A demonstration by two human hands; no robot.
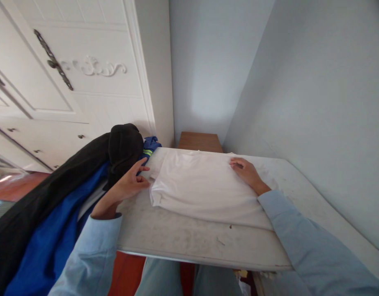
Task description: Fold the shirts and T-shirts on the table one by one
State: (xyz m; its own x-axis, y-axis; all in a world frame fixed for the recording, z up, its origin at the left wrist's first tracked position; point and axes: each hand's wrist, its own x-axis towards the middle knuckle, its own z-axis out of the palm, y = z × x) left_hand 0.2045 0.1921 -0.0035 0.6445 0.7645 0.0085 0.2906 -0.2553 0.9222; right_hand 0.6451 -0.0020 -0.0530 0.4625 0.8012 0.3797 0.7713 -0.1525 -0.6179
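Observation:
A folded white garment [198, 185] lies flat on the white tabletop [189, 238], its left end showing layered, slightly rumpled edges. Just off that left end is my left hand [129, 185], fingers apart and holding nothing. My right hand [246, 172] rests on the garment's far right part with its fingers loosely bent; nothing shows in its grasp. What kind of garment it is cannot be made out from the folds.
Black and blue clothes [84, 185] are heaped along the table's left side. Behind them stands a white wardrobe [93, 49] with dark handles. A brown wooden piece [200, 141] sits beyond the far edge, and a grey wall [325, 102] runs along the right.

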